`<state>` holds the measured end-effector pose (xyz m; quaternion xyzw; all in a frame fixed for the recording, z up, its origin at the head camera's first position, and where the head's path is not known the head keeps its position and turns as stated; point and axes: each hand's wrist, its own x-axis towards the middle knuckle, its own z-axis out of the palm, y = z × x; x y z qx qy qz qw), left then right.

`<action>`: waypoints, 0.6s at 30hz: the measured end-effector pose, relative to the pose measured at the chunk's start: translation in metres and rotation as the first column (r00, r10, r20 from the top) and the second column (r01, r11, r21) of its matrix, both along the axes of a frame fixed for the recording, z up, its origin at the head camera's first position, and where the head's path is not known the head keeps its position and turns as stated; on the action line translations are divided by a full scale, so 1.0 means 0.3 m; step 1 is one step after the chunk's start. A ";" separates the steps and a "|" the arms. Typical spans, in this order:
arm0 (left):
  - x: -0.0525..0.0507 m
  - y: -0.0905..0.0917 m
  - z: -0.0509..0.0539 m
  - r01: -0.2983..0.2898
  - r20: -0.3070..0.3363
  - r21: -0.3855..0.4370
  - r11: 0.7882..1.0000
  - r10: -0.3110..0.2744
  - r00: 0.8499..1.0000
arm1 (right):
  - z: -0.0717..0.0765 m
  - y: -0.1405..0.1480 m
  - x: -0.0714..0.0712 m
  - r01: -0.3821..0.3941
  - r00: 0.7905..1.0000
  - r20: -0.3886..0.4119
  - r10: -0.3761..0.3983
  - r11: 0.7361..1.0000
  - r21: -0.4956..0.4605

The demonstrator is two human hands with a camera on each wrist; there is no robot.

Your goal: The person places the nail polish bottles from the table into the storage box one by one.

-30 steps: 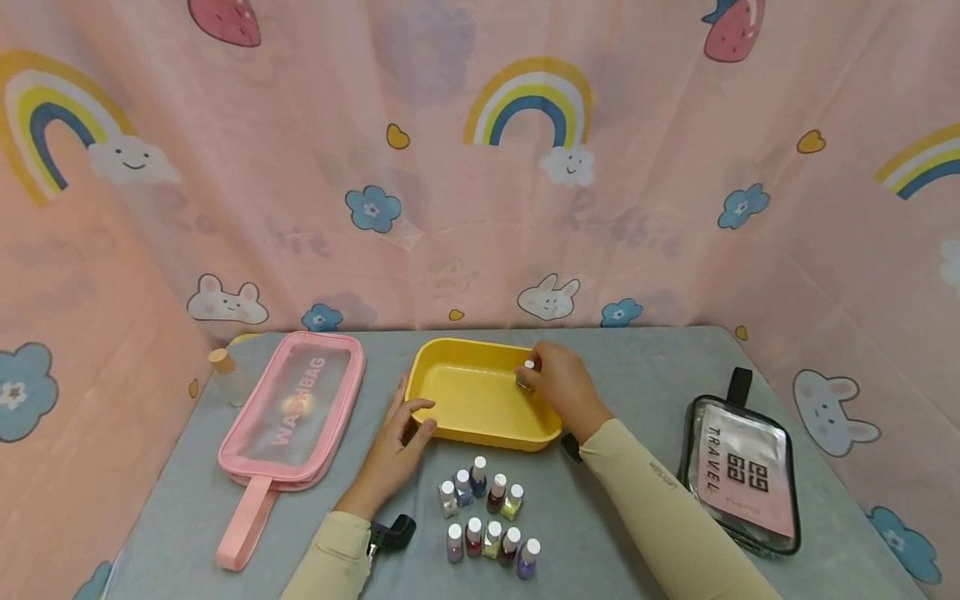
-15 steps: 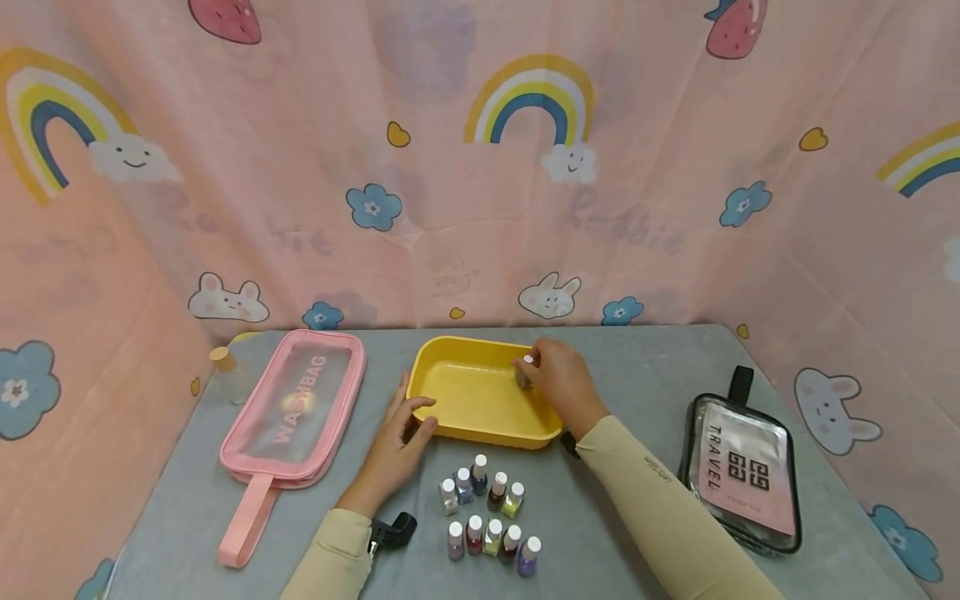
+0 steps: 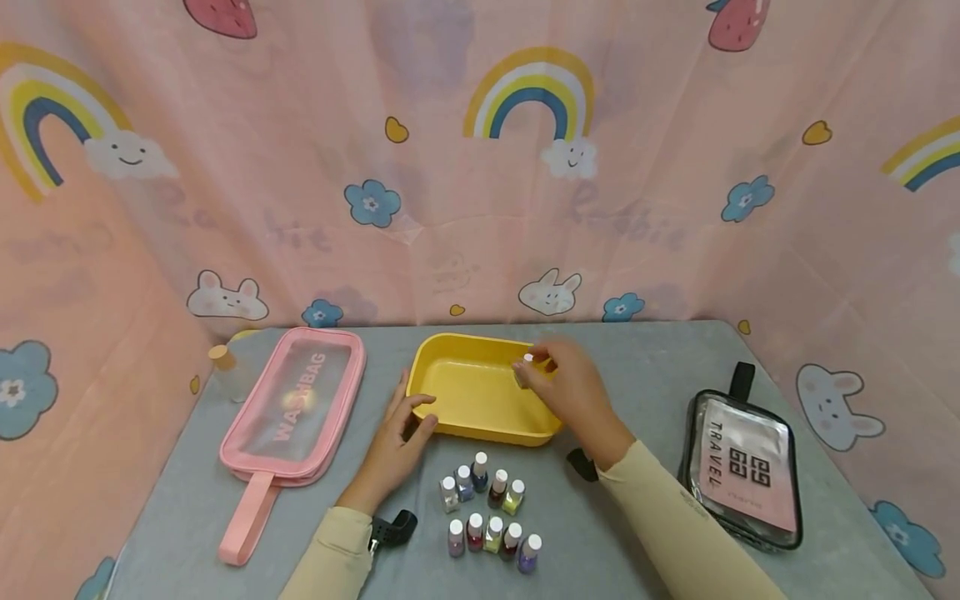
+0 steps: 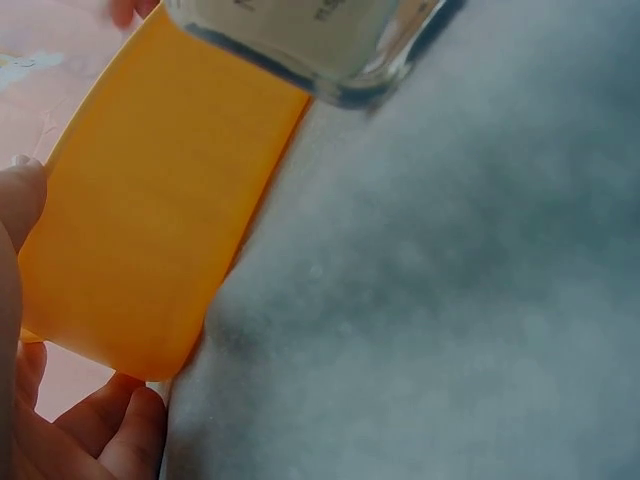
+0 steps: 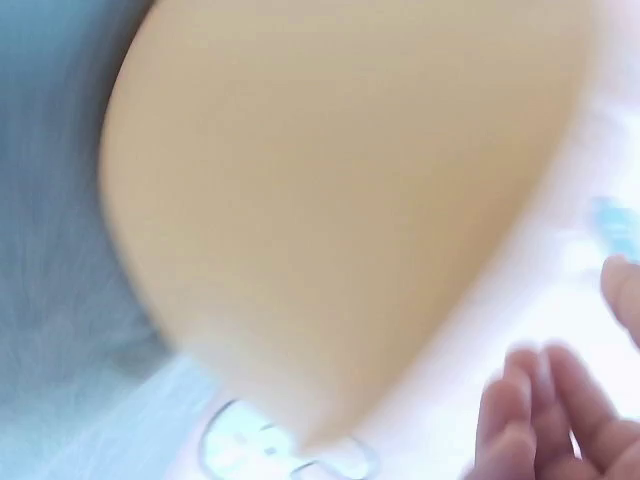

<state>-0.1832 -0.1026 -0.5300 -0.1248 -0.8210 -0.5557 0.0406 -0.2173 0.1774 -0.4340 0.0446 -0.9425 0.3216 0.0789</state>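
In the head view my left hand (image 3: 393,454) holds the near-left corner of a yellow tray (image 3: 480,435), with a finger over the rim. The left wrist view shows its fingertips (image 4: 135,425) against the tray's end. A small nail polish bottle with a white cap (image 3: 528,358) stands at the tray's right side, partly hidden by my right hand (image 3: 573,396). That hand is blurred over the right rim. In the right wrist view its fingers (image 5: 545,405) and thumb are apart with nothing visible between them. Several nail polish bottles (image 3: 492,533) stand in two rows before the tray.
A pink clear-topped wash bag (image 3: 300,408) lies left, beside a bottle with an orange cap (image 3: 222,358). At the right lies a black-edged travel pouch (image 3: 742,471). A patterned pink curtain (image 3: 450,250) hangs behind the grey-covered table (image 3: 637,358).
My right hand has loosened its fingers from the nail polish bottle in the tray and shifted slightly right. The left hand stays at the tray's corner.
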 end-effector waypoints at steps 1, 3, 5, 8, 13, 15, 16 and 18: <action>0.000 0.000 -0.001 0.001 -0.001 0.001 1.000 -0.001 1.000 | 0.006 0.005 0.040 -0.039 0.999 -0.011 0.038 0.998 -0.052; 0.003 0.001 -0.003 0.004 0.001 0.004 1.000 -0.004 1.000 | 0.005 0.018 0.128 -0.113 0.994 -0.015 0.112 0.985 -0.134; 0.006 0.001 -0.003 0.008 0.007 0.003 1.000 -0.008 1.000 | -0.007 0.031 0.214 -0.177 0.983 0.006 0.182 0.965 -0.196; 0.007 -0.002 -0.002 0.009 0.010 -0.006 1.000 -0.009 1.000 | -0.041 0.044 0.321 -0.205 0.971 0.069 0.228 0.946 -0.251; -0.001 -0.006 -0.002 -0.001 -0.007 -0.009 1.000 0.001 1.000 | -0.096 0.034 0.400 -0.189 0.963 0.135 0.232 0.944 -0.272; -0.002 -0.005 -0.001 -0.001 -0.008 -0.003 1.000 0.001 1.000 | -0.113 0.027 0.408 -0.176 0.963 0.154 0.222 0.947 -0.267; -0.002 -0.004 -0.001 -0.001 -0.007 -0.002 1.000 0.001 1.000 | -0.119 0.025 0.411 -0.169 0.962 0.166 0.217 0.949 -0.266; -0.002 -0.002 -0.002 0.001 -0.004 0.000 1.000 -0.001 1.000 | -0.130 0.022 0.413 -0.152 0.962 0.178 0.206 0.949 -0.278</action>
